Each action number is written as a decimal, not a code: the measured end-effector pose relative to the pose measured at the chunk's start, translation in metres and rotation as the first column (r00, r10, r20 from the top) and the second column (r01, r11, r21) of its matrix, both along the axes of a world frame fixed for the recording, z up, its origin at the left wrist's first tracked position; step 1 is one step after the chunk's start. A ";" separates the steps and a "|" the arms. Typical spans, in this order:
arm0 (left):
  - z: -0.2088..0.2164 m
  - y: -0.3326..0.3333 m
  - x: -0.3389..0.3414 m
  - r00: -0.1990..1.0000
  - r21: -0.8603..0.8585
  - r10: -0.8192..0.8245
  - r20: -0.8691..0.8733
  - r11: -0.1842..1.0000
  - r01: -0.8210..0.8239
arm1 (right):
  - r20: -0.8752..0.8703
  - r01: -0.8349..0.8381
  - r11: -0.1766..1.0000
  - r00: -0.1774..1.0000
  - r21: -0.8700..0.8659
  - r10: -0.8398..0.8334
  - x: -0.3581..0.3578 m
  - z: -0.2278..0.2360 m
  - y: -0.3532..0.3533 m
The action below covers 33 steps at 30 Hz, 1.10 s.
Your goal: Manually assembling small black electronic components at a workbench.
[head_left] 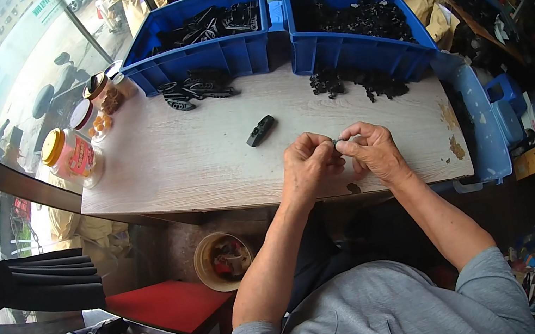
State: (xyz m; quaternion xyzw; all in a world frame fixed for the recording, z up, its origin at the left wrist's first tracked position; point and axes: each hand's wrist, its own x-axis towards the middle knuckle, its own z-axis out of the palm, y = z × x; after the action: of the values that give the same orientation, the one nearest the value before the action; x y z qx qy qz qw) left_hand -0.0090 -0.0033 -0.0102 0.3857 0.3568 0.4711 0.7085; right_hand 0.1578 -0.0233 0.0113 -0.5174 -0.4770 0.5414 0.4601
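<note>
Tiny piece [336, 143] between curled fingers [362, 127], woodgrain tabletop [193, 150]

A small, dark part [336, 143], mostly covered, its shape unclear, is pinched between left hand [310, 163] and right hand [374, 152], over the surface [194, 158].

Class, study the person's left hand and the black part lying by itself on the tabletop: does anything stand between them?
Nothing visible does: only tabletop lies between the left hand and the black part. That hand pinches a small piece, mostly hidden.
</note>
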 end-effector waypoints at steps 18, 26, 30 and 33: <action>-0.010 0.003 -0.020 0.888 0.543 0.364 -0.281 0.823 -0.166 | -0.318 0.106 0.994 0.943 0.004 -0.099 0.000 -0.002 0.001; -0.005 -0.013 -0.001 0.997 0.210 0.069 -0.035 0.976 -0.060 | -0.323 0.024 0.999 0.946 0.047 -0.008 0.002 -0.009 0.001; -0.010 -0.010 -0.001 0.994 0.202 0.048 -0.102 0.979 -0.027 | -0.271 -0.006 1.000 0.962 0.024 0.012 0.001 -0.006 0.002; -0.003 -0.010 -0.003 0.992 0.203 0.045 -0.116 0.979 -0.020 | -0.260 -0.001 1.000 0.966 0.013 0.005 0.002 -0.010 0.005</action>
State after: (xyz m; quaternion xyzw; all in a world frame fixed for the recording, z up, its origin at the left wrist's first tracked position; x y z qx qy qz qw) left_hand -0.0118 -0.0137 -0.0135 0.4771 0.3553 0.4924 0.6354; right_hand 0.1603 -0.0186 0.0016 -0.4384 -0.4170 0.6020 0.5211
